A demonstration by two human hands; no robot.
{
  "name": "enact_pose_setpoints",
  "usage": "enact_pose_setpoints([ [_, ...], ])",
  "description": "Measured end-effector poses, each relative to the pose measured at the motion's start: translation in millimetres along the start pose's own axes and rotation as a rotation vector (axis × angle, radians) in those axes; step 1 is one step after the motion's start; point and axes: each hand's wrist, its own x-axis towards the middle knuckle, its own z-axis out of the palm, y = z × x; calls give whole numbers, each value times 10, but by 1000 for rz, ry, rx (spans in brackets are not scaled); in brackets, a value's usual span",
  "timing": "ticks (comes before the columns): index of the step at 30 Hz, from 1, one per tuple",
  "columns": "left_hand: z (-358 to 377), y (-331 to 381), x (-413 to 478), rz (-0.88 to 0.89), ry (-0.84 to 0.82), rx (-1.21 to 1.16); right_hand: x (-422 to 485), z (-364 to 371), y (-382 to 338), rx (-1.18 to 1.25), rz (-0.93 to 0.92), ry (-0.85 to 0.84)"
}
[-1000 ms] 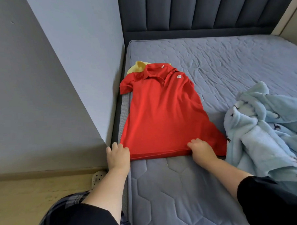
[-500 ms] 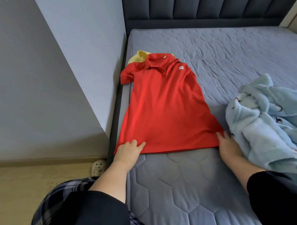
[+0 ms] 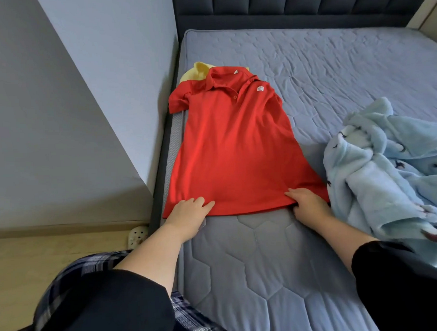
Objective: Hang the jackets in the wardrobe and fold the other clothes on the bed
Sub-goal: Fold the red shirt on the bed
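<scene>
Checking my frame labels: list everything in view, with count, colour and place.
polo shirt: one, red, flat on the mattress's left side
yellow garment: one, yellow, under the polo shirt's collar
fleece garment: one, light blue, crumpled at the mattress's right
mattress: one, grey-blue, under the clothes
headboard: one, dark blue, far end
clog: one, cream, floor beside the bed
wall: one, grey, left
left hand: one, on the hem's left part
right hand: one, on the hem's right part

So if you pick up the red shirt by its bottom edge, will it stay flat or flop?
Probably flop: the red shirt lies flat, hugging the mattress, with soft wrinkles. It likely feels light, since the cloth looks thin. Pushed, it would probably bunch up rather than slide whole; one sleeve is already crumpled.
</scene>
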Motion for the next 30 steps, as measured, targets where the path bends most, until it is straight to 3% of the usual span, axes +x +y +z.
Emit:
enact_pose_setpoints([
  [4,19,-8,-18,-73,11,-286,56,-198,-7,13,213,80],
  [6,17,11,10,-156,184,-412,108,-236,-107,39,146,272],
  [8,39,26,79,-180,332,-365,179,-186,-259,88,-41,428],
  [13,131,17,181,-222,102,-210,432,99,-519,-116,-98,-7],
  [18,123,1,388,-256,140,-202,819,15,-534,5,29,266],
  [23,75,85,830,-282,142,-231,1197,-2,-435,-40,162,-10],
  [30,78,-46,1395,-168,286,-80,1467,184,-551,45,370,3],
])
